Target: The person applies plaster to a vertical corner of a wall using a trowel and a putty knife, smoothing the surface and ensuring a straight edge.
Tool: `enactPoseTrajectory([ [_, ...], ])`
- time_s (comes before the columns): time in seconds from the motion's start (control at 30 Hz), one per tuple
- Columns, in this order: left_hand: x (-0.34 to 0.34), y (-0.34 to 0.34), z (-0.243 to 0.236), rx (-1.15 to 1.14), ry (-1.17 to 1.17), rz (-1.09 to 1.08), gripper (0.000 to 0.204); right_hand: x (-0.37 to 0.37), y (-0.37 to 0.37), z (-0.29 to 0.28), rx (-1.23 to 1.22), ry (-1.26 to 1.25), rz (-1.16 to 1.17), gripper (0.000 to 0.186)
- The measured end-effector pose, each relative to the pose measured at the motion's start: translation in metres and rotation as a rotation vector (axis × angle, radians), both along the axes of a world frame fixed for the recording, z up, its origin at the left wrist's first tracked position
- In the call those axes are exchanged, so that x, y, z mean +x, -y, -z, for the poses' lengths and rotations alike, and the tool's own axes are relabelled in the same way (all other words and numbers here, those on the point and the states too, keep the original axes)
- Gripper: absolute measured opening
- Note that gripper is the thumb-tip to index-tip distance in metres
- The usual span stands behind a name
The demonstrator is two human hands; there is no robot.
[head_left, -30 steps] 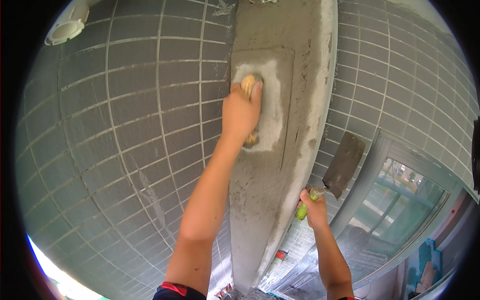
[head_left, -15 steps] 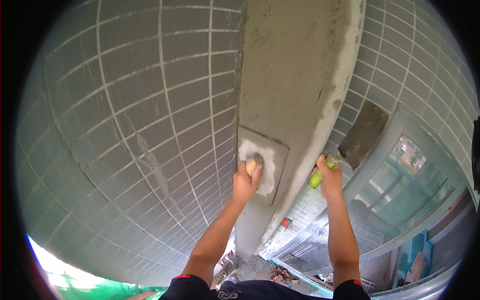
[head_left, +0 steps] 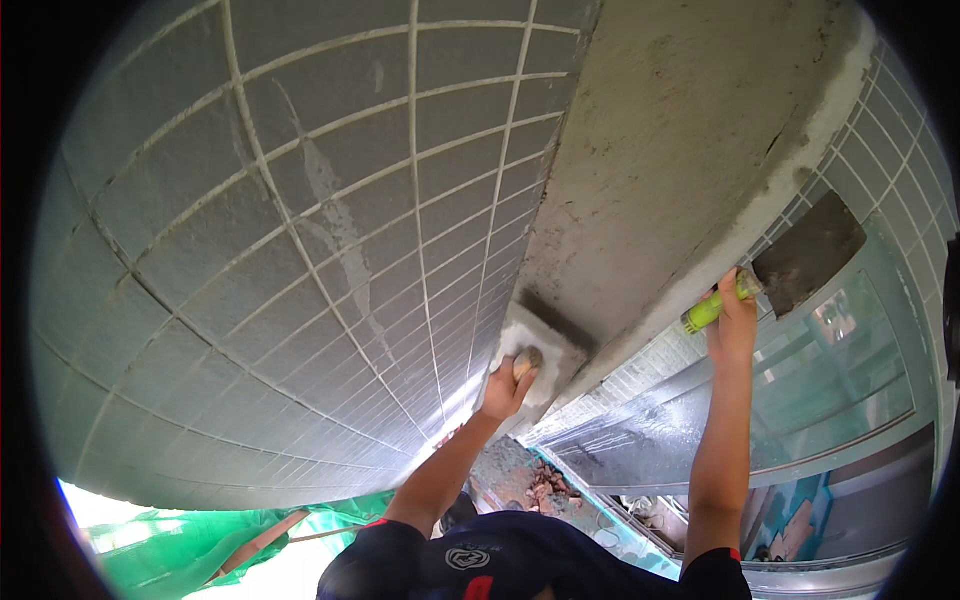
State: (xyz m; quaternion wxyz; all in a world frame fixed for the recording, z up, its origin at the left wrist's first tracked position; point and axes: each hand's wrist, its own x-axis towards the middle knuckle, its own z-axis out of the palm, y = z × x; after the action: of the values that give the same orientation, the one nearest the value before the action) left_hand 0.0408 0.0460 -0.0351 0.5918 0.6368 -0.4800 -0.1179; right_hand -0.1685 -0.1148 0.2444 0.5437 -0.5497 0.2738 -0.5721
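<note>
My left hand [head_left: 507, 392] is closed around the rounded handle [head_left: 529, 361] of a plastering float. The float's pale rectangular plate [head_left: 556, 354] is at the lower part of a grey mortar strip [head_left: 690, 150], with a dark band along its upper edge. Whether the whole plate touches the mortar cannot be told. My right hand [head_left: 735, 322] grips the green handle [head_left: 704, 313] of a trowel, to the right of the strip. The trowel's rectangular blade [head_left: 812, 255], coated with grey mortar, points up and right in front of the window and tiles.
A grey tiled wall [head_left: 380, 190] curves along the left. At the right is a framed glass window [head_left: 840, 370]. Below are broken rubble pieces [head_left: 548, 487] on the floor, green netting [head_left: 230, 540] and a wooden board [head_left: 258, 547].
The float in my left hand has moved down along the mortar strip, and a dark band now shows at its upper edge. The view has shifted; the trowel remains in my right hand.
</note>
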Motion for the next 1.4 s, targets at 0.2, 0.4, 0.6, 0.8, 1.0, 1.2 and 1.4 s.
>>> enactPoseTrajectory([
  [0.2, 0.01, 0.044, -0.056, -0.127, -0.001, 0.039, 0.036, -0.001, -0.009, -0.01, 0.001, -0.073, -0.021, 0.028],
  [0.4, 0.014, 0.066, -0.167, -0.343, 0.025, 0.028, 0.036, 0.001, -0.007, -0.007, -0.013, -0.027, -0.018, 0.028],
  [0.6, 0.029, 0.024, -0.215, -0.368, -0.119, 0.006, 0.03, 0.011, -0.016, 0.003, -0.261, -0.121, 0.018, 0.036],
  [0.8, 0.033, -0.034, -0.145, -0.142, -0.069, -0.075, 0.036, 0.014, -0.021, 0.0, -0.296, -0.098, 0.135, 0.047],
  [1.0, 0.009, -0.057, -0.112, -0.071, -0.142, -0.076, 0.028, 0.01, -0.029, -0.004, -0.309, -0.175, 0.158, 0.039],
  [1.2, 0.021, -0.036, -0.039, -0.142, -0.349, 0.102, 0.011, 0.01, -0.02, 0.01, -0.344, -0.185, 0.144, 0.038],
  [1.4, 0.016, -0.06, -0.065, -0.173, -0.423, 0.167, 0.012, 0.01, -0.028, 0.019, -0.282, -0.209, 0.108, 0.039],
])
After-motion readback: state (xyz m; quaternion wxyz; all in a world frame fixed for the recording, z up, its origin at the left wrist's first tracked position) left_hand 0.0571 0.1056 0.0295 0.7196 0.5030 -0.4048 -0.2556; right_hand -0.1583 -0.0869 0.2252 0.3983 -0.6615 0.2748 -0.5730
